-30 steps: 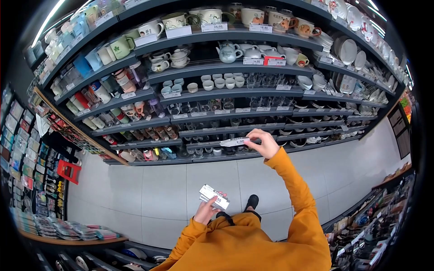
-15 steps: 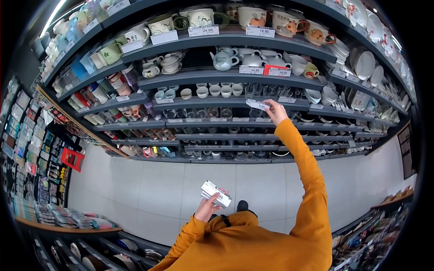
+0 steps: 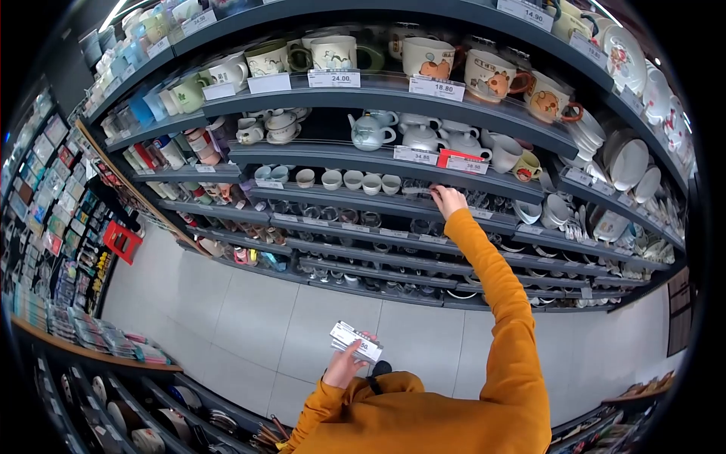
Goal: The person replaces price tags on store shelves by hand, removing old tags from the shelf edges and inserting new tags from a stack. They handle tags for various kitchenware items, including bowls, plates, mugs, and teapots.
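My left hand (image 3: 345, 368) is closed round a small stack of white printed price labels (image 3: 355, 342), held low over the floor. My right hand (image 3: 449, 200) reaches forward to the edge of a middle shelf (image 3: 484, 219). Its fingers are pinched on a single price label (image 3: 416, 191), which lies against the shelf front and is partly blurred. Clear drinking glasses (image 3: 476, 199) stand just behind and beside these fingers. Small white cups (image 3: 352, 179) are lined up on the same shelf, to the left of the hand.
Above are teapots (image 3: 370, 132) and large patterned mugs (image 3: 429, 57) on shelves with price labels. Plates (image 3: 628, 165) stand at the right. A red stool (image 3: 121, 240) is on the floor at the left. Racks of pans (image 3: 125, 416) are at the lower left.
My right hand has brought its label down and in against the shelf edge. The view has tilted and shifted closer to the shelves. My left hand still holds its stack.
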The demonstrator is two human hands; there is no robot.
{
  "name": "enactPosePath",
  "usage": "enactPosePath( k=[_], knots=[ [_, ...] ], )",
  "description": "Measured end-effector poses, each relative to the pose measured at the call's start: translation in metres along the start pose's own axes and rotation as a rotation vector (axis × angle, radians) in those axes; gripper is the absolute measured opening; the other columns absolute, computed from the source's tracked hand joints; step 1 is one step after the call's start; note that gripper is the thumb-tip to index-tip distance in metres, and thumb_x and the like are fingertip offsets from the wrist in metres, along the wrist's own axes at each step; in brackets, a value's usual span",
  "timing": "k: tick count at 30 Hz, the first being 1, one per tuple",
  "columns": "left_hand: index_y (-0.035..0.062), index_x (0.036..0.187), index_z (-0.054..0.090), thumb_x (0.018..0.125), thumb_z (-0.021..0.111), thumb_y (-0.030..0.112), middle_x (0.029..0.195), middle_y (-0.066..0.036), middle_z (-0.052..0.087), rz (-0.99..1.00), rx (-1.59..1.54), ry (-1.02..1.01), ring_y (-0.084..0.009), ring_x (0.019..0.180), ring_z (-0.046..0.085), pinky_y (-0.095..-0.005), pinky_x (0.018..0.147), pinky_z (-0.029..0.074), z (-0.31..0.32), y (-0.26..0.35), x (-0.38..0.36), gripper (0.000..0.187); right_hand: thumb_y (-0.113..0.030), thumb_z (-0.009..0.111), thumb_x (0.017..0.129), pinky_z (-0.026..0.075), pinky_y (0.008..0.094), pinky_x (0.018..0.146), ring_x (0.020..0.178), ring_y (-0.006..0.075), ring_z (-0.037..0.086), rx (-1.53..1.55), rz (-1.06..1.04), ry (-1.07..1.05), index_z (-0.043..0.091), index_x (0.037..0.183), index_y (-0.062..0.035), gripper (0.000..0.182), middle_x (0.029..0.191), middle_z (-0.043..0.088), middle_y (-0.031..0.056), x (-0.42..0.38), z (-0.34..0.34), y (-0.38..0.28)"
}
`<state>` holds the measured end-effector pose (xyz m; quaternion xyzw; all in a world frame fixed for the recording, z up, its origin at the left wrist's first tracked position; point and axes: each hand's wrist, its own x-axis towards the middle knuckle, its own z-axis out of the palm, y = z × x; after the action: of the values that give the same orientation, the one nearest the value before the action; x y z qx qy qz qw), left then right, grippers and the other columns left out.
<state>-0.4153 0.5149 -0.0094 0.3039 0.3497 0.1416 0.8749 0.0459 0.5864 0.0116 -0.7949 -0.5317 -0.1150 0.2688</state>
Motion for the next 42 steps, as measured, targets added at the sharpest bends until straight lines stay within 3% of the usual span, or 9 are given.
enactPosePath(
  k=[13,23,26,29,32,35,39,41,42],
  knots=[
    [0.0076,0.126,0.051,0.094,0.053,0.022,0.12,-0.007,0.062,0.044,-0.003,0.048,-0.0132,0.103,0.06,-0.021,0.07,0.048,0.015,0.002,0.019,0.035,-0.029,0.059,0.09,0.052,0.0414,0.072,0.08,0.0349,0.065,0.087,0.038,-0.256,0.069,0.098,-0.0124,0.021,0.083,0.068,0.0168,0.007,-0.014,0.001],
    [0.0085,0.127,0.05,0.095,0.053,0.022,0.12,-0.005,0.063,0.006,0.039,0.015,-0.0128,0.104,0.059,-0.0213,0.071,0.047,0.025,0.003,0.024,0.035,-0.022,0.056,0.092,0.052,0.0416,0.068,0.08,0.0322,0.065,-0.088,-0.217,-0.204,0.065,0.101,-0.011,0.018,0.089,0.068,0.0127,0.009,0.003,0.009],
    [0.0088,0.127,0.049,0.095,0.052,0.022,0.12,-0.005,0.063,0.008,0.042,0.003,-0.0127,0.104,0.059,-0.0218,0.071,0.047,0.024,0.005,0.024,0.035,-0.022,0.055,0.091,0.053,0.0411,0.066,0.079,0.0298,0.065,-0.155,-0.323,-0.063,0.065,0.098,-0.0114,0.016,0.09,0.067,0.0105,0.003,0.019,0.018],
    [0.0086,0.127,0.049,0.095,0.052,0.023,0.121,-0.005,0.062,0.002,0.033,-0.002,-0.0127,0.104,0.059,-0.0225,0.073,0.046,0.024,0.006,0.022,0.035,-0.021,0.057,0.09,0.053,0.0402,0.067,0.081,0.0281,0.066,-0.216,-0.177,-0.139,0.064,0.098,-0.012,0.015,0.094,0.067,0.0093,0.003,0.013,0.008],
    [0.0081,0.127,0.049,0.095,0.053,0.023,0.122,-0.006,0.062,-0.003,0.031,0.006,-0.0131,0.104,0.059,-0.0237,0.076,0.046,0.025,0.006,0.021,0.035,-0.016,0.057,0.087,0.054,0.0384,0.074,0.088,0.0277,0.066,-0.233,-0.268,-0.131,0.063,0.104,-0.0111,0.019,0.1,0.066,0.0102,0.001,0.019,0.016],
    [0.0068,0.127,0.049,0.095,0.052,0.021,0.122,-0.007,0.061,-0.003,0.018,0.002,-0.0141,0.107,0.059,-0.0252,0.077,0.047,0.026,0.006,0.02,0.036,-0.015,0.06,0.085,0.053,0.0394,0.073,0.088,0.028,0.065,-0.166,-0.322,-0.033,0.063,0.103,-0.0104,0.019,0.099,0.065,0.0117,-0.006,0.018,0.014],
    [0.0049,0.127,0.049,0.095,0.053,0.019,0.122,-0.008,0.061,0.027,0.013,-0.033,-0.0152,0.107,0.06,-0.0255,0.074,0.051,0.032,0.01,0.018,0.035,-0.015,0.062,0.084,0.052,0.0399,0.071,0.079,0.0319,0.062,0.091,-0.187,0.178,0.066,0.092,-0.0064,0.013,0.091,0.064,0.0121,-0.049,-0.012,-0.043],
    [0.0038,0.126,0.051,0.095,0.054,0.018,0.12,-0.008,0.062,0.07,0.038,-0.015,-0.0151,0.103,0.062,-0.0245,0.07,0.053,0.035,0.01,0.019,0.034,-0.025,0.062,0.089,0.049,0.0344,0.06,0.065,0.0244,0.061,0.632,0.05,-0.063,0.065,0.087,-0.003,0.023,0.074,0.062,0.0114,-0.096,-0.029,-0.094],
    [0.0032,0.125,0.052,0.095,0.054,0.018,0.118,-0.008,0.063,0.098,0.061,0.008,-0.015,0.099,0.063,-0.0238,0.069,0.054,0.037,0.009,0.02,0.033,-0.033,0.06,0.092,0.047,0.031,0.058,0.061,0.0168,0.057,0.679,0.109,-0.273,0.065,0.087,-0.002,0.032,0.072,0.062,0.0089,-0.123,-0.03,-0.108]
  ],
)
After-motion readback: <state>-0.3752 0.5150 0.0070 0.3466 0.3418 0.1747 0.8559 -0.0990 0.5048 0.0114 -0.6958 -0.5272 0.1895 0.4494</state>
